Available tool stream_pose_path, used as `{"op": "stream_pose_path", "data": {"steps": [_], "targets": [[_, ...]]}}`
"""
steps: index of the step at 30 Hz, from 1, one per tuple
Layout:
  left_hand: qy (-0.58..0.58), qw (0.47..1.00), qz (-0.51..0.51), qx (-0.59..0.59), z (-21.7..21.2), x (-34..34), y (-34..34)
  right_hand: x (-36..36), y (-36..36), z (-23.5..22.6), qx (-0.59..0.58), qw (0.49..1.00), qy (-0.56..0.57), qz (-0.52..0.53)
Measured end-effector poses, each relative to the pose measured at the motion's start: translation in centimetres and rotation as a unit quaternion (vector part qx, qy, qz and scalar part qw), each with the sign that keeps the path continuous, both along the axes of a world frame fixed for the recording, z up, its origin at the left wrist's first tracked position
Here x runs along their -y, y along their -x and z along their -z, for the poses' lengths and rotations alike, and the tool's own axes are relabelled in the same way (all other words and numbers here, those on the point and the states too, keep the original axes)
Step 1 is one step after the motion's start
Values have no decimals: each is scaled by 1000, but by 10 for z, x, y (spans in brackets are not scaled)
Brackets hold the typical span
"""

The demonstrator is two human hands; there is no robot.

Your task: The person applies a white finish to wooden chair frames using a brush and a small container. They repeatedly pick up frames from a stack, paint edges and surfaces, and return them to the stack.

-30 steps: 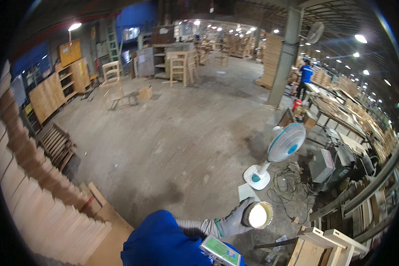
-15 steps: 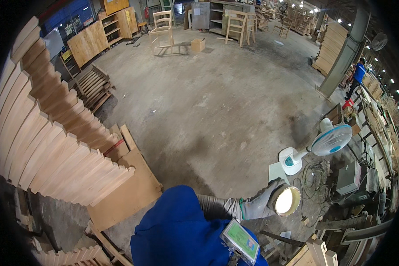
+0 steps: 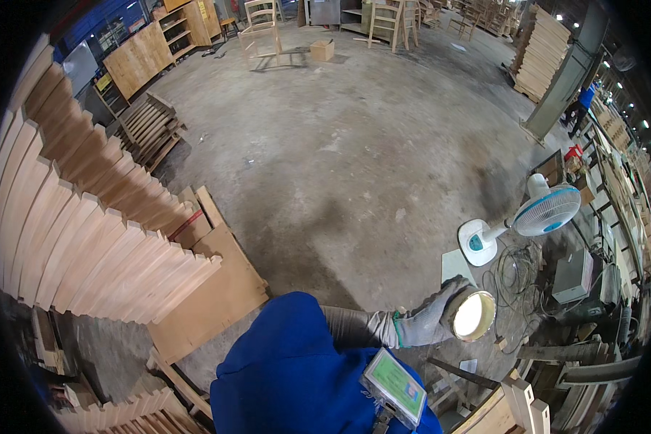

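Near right, a grey-gloved left hand [image 3: 435, 316] is curling around a round, cream-rimmed container [image 3: 489, 315] of white contents [image 3: 469, 317] (the right hand isn't showing); holding it level is likely preventing spills.

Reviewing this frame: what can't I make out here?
All in the head view:
- Right hand: outside the frame.
- Left hand: some fingers hidden by the can.
- White contents: depth and texture unclear, washed out by brightness.
- Hands of the co-worker: too small and dark.
- Gray cabinet: top cut off by the upper edge.
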State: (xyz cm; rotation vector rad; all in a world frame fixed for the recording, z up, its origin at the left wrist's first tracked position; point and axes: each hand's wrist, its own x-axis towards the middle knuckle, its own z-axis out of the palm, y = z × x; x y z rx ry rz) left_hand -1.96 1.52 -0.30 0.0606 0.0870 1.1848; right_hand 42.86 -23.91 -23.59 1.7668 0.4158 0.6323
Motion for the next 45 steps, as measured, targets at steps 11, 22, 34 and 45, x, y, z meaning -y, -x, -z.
{"op": "stream_pose_path", "data": {"steps": [11, 22, 34, 45], "targets": [[14, 999, 30, 7, -2, 3, -7, 26, -13, 13, 147, 972, 182, 26], [17, 1000, 23, 5, 1, 3, -11, 51, -25, 24, 259, 925, 275, 29], [-22, 996, 20, -79, -7, 7, -3, 63, -23, 36, 372, 896, 242, 18], [-118, 931, -77, -335, -56, 16, 12, 61, -26, 42, 357, 922, 137, -58]]}}
